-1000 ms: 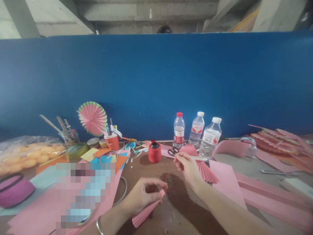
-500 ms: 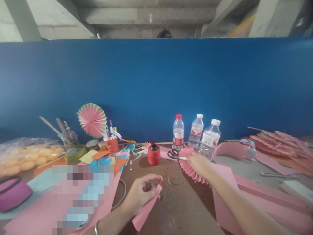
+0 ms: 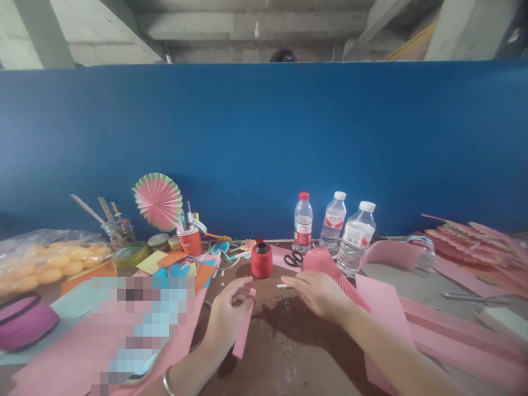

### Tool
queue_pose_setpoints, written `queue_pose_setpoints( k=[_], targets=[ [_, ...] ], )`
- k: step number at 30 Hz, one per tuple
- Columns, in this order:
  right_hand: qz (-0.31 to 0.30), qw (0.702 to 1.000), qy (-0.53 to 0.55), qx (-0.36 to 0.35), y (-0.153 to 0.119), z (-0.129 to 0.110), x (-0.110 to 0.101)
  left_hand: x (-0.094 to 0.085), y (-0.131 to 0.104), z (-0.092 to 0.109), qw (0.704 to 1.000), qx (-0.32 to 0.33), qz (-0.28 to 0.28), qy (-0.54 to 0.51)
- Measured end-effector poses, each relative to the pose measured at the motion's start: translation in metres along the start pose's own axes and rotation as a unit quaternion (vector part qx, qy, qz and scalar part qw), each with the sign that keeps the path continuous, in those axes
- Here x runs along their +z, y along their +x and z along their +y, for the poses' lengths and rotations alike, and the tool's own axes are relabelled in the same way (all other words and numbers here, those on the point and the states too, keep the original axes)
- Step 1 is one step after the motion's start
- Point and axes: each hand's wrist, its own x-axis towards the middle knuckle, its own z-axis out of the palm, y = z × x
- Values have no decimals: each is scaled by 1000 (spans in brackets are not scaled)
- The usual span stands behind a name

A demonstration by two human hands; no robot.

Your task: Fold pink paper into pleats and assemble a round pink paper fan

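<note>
My left hand (image 3: 231,311) is closed on a narrow folded strip of pink paper (image 3: 244,330), pinched near its upper end and slanting down toward me. My right hand (image 3: 324,294) hovers over the brown table, fingers curled round a slim white stick-like object (image 3: 284,285); only its pale tip shows, pointing left. Behind that hand lies a pleated pink paper fan (image 3: 317,259), partly covered by it. Black-handled scissors (image 3: 293,259) rest at the fan's left. Between and beyond my hands stands a spool of red thread (image 3: 262,260).
Three plastic bottles (image 3: 303,225) stand by the blue partition (image 3: 264,137). Pink paper sheets (image 3: 383,313) cover the right side. At left are a paper cup of pens (image 3: 190,241), a watermelon-coloured fan (image 3: 157,201) and bagged orange balls (image 3: 53,264). Dark specks dot the table.
My right hand has come left and nearer from over the pleated fan, carrying the white stick-like object. My left hand has shifted slightly left and up, and the pink strip is more upright.
</note>
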Motion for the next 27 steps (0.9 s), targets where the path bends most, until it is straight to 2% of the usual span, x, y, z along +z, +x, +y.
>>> queue_pose_setpoints(
  k=[7, 17, 27],
  targets=[
    [4, 1000, -8, 9, -1, 3, 5, 2, 0, 1, 1000, 14, -14, 25],
    [-40, 999, -13, 5, -2, 4, 4, 3, -1, 5, 996, 42, -53, 51],
    [-38, 999, -30, -3, -1, 3, 7, 2, -1, 1, 994, 53, -54, 77]
  ],
)
